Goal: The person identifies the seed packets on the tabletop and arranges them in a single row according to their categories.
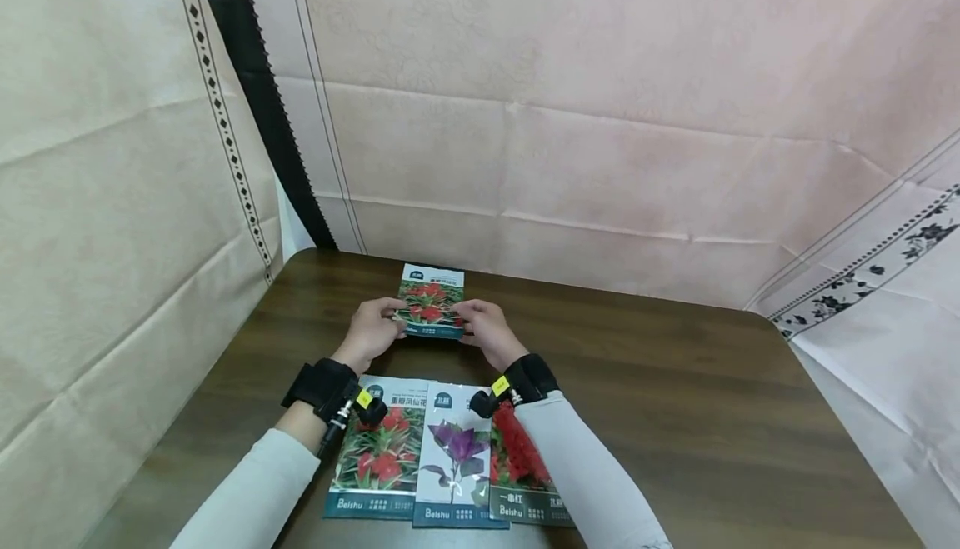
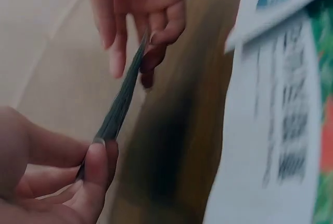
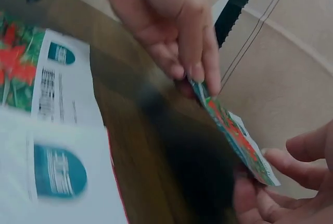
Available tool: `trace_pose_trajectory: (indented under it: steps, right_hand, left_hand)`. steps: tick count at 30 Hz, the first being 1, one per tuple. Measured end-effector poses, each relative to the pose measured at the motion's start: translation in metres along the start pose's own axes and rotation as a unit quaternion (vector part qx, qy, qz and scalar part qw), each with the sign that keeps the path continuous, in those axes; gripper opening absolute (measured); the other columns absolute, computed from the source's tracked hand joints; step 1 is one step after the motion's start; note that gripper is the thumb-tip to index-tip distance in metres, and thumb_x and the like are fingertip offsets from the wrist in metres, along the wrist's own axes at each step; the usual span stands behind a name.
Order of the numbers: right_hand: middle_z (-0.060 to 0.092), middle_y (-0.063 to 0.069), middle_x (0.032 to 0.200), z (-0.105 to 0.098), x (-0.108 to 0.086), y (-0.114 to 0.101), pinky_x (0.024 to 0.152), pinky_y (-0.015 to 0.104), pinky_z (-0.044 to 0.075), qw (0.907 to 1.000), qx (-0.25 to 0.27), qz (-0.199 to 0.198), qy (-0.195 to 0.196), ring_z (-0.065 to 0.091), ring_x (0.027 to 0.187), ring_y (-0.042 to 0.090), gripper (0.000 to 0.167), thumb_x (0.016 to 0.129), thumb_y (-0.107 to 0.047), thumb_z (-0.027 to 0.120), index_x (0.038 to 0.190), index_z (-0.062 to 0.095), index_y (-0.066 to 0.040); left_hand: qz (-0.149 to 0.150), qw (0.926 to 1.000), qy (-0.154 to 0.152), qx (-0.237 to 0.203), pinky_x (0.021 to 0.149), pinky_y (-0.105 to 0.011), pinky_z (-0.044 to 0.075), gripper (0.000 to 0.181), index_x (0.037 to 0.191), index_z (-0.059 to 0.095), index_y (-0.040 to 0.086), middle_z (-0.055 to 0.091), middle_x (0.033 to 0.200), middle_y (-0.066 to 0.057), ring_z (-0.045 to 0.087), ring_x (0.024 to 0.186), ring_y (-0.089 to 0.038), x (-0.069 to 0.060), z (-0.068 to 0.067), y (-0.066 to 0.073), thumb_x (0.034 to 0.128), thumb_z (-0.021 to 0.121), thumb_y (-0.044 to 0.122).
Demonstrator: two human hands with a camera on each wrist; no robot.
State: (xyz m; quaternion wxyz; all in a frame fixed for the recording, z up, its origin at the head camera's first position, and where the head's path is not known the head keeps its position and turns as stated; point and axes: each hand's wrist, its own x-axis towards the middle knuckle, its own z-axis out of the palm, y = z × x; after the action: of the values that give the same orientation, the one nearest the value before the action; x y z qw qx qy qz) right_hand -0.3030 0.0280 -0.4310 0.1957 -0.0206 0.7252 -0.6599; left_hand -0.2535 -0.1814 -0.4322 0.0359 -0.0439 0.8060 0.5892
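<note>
A small seed packet [image 1: 431, 289] with a photo of red flowers is held up over the far part of the table. My left hand [image 1: 369, 334] pinches its left edge between thumb and fingers. On the opposite edge, my right hand [image 1: 491, 334] grips it the same way. Seen from the left wrist, the packet [image 2: 120, 101] appears nearly edge-on, slanting between the two hands. The right wrist view shows its printed face [image 3: 237, 135] at a steep angle. Parts of the packet's sides are hidden under the fingers.
Three larger packets lie overlapping near the front of the brown table [image 1: 675, 399]: one with red flowers [image 1: 382, 457], one with a purple flower [image 1: 453, 457], and another red one [image 1: 517, 457], partly covered by my right sleeve. Pale cloth [image 1: 600, 157] hangs behind the table.
</note>
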Motion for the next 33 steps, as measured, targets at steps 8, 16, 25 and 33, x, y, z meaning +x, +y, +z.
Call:
trace_pose_trajectory:
  steps: [8, 16, 25, 33]
  right_hand:
    - [0.065, 0.012, 0.106, -0.062, -0.053, -0.004, 0.071, 0.028, 0.048, 0.9555, -0.229, -0.166, 0.086, 0.062, 0.088, 0.022, 0.029, 0.093, -0.012, 0.064, 0.122, 0.061, -0.010]
    - [0.061, 0.004, 0.083, -0.144, -0.157, 0.013, 0.058, 0.022, 0.044, 0.8956, -0.403, -0.170, 0.082, 0.054, 0.067, 0.011, 0.035, 0.089, -0.014, 0.069, 0.121, 0.058, -0.007]
    - [0.055, -0.003, 0.069, -0.166, -0.207, 0.049, 0.052, 0.023, 0.035, 0.8613, -0.497, -0.044, 0.094, 0.047, 0.055, 0.009, 0.047, 0.086, -0.021, 0.072, 0.129, 0.055, -0.009]
    - [0.046, -0.003, 0.062, -0.165, -0.214, 0.071, 0.047, 0.022, 0.028, 0.8514, -0.513, -0.013, 0.109, 0.040, 0.050, 0.010, 0.048, 0.084, -0.024, 0.074, 0.127, 0.058, -0.009]
  left_hand:
    - [0.115, 0.9842, -0.103, 0.086, 0.067, -0.034, 0.054, 0.043, 0.130, 0.053, 0.003, 0.063, 0.097, -0.013, 0.065, 0.074, -0.022, -0.048, 0.041, 0.040, 0.0901, 0.067, 0.010]
    - [0.189, 0.9407, -0.214, 0.183, 0.065, -0.020, 0.047, 0.037, 0.119, 0.061, 0.007, 0.060, 0.076, 0.005, 0.054, 0.060, -0.004, -0.090, 0.126, 0.065, 0.0869, 0.072, 0.021]
    - [0.193, 0.9066, -0.291, 0.237, 0.057, -0.015, 0.044, 0.038, 0.116, 0.065, 0.007, 0.054, 0.059, 0.010, 0.051, 0.051, -0.001, -0.117, 0.190, 0.061, 0.0840, 0.076, 0.025]
    - [0.177, 0.9049, -0.300, 0.244, 0.049, -0.017, 0.039, 0.037, 0.114, 0.068, 0.005, 0.047, 0.051, 0.008, 0.044, 0.043, -0.005, -0.122, 0.207, 0.051, 0.0818, 0.077, 0.022]
